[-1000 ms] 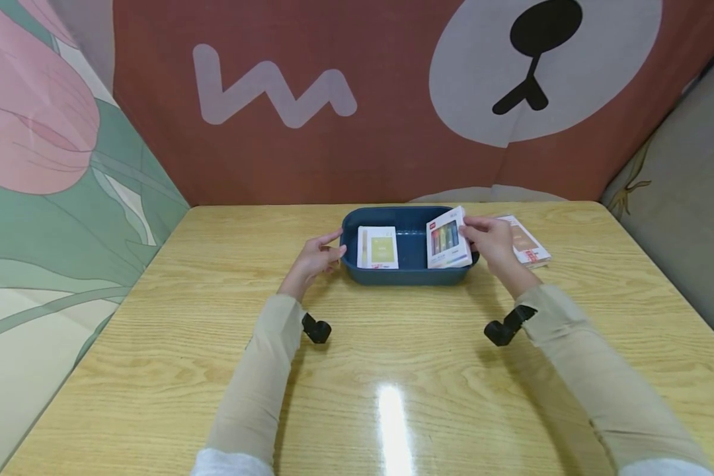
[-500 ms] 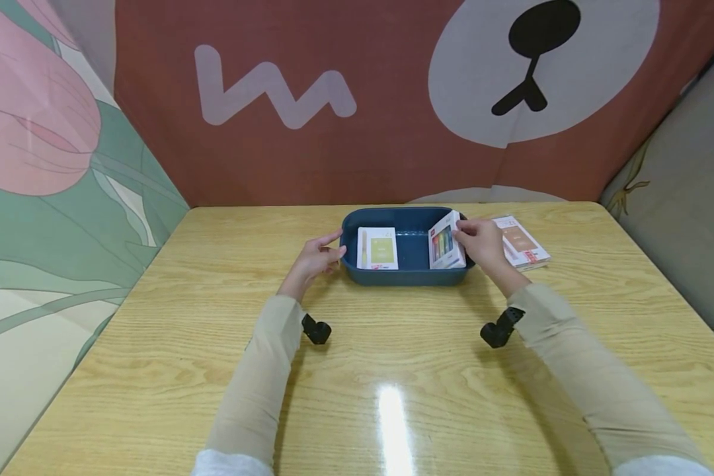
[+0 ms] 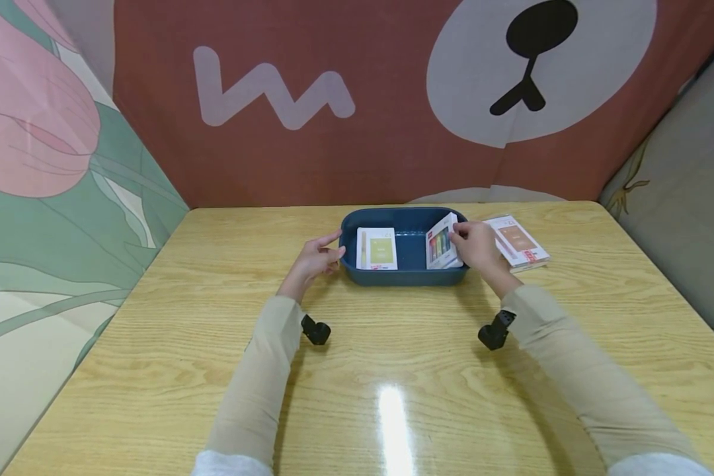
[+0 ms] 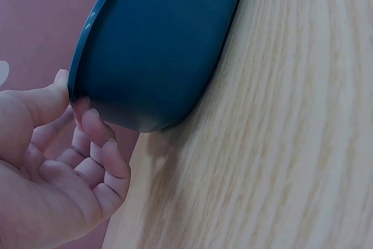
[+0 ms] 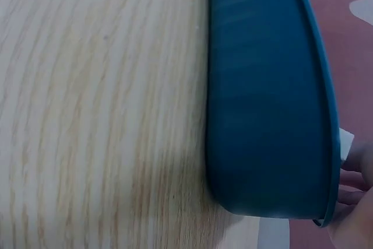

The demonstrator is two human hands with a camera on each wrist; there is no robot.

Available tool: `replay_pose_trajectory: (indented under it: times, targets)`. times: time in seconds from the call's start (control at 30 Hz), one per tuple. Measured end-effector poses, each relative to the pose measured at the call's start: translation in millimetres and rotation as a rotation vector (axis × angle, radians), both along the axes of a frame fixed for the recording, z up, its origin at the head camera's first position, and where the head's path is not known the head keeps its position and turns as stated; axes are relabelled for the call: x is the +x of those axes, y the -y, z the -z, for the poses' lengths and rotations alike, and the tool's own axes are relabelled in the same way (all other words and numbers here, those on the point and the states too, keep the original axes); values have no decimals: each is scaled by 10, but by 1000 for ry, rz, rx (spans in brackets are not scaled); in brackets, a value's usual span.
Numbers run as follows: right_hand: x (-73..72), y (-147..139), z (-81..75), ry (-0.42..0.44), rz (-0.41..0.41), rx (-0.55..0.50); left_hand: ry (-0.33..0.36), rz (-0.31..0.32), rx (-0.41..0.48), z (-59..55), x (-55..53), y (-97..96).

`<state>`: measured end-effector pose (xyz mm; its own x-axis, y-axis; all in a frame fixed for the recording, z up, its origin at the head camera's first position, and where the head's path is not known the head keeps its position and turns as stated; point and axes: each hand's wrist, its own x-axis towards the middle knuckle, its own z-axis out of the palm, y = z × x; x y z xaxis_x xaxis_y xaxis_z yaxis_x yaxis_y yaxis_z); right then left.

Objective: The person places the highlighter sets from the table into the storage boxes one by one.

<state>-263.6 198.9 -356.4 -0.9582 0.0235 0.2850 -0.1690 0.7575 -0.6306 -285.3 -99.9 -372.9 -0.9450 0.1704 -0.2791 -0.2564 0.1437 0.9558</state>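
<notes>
A dark blue plastic bin [image 3: 357, 276] stands near the table's far edge. My left hand [image 3: 313, 262] pinches the rim at its left end, thumb on the rim and fingertips against the outer wall, plain in the left wrist view. Inside the right end, a white box with coloured sticks on its front [image 3: 439, 246] stands tilted. My right hand [image 3: 478, 248] grips that box by its right side; in the right wrist view the bin's wall hides most of the box. A white box with a yellow-green panel [image 3: 382, 250] lies in the bin's left part.
Right of the bin, partly behind my right hand, a flat white pack with a brown panel [image 3: 516, 239] lies on the wooden table [image 3: 244, 264]. A brown printed backdrop [image 3: 387, 132] rises behind the table, with patterned cloths at both sides.
My right hand has moved a little left and down with the white box of coloured sticks, which turned and sank lower into the bin's right end. My left hand stays on the rim.
</notes>
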Motion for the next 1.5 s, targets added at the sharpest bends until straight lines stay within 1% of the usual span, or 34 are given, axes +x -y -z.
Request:
replay_pose_trajectory:
  times: [0.13, 0.3, 0.4, 0.5, 0.63, 0.97, 1.03, 1.17, 1.23, 1.3, 1.4, 1.5]
  targets:
    - [20, 7, -3, -25, -33, 84, -12, 4, 12, 2, 3, -4]
    - [37, 24, -6, 9, -86, 165, -28, 12, 20, -3, 11, 0]
    - [55, 45, -2, -9, -110, 238, -32, 12, 21, -6, 15, 3]
    - [70, 65, 7, -51, -122, 309, -35, 12, 21, -7, 19, 1]
    - [90, 81, 4, -69, -129, 345, -30, 10, 16, -10, 18, 2]
    - [113, 33, 39, -135, -135, 280, -34, 8, 7, -6, 15, 13]
    - [121, 23, 44, -137, -135, 279, -35, 11, 6, -3, 15, 15]
    - [136, 15, 26, -81, -118, 264, -38, 12, 10, 3, 17, 17]
    - [147, 9, 8, -39, -105, 242, -39, 12, 16, 7, 17, 18]
    - [160, -4, -6, -25, -96, 216, -43, 15, 15, 12, 18, 20]
    - [183, -34, -18, -52, -95, 183, -50, 14, 17, 18, 24, 20]
    - [201, -70, -18, -116, -93, 150, -60, 16, 11, 23, 29, 21]
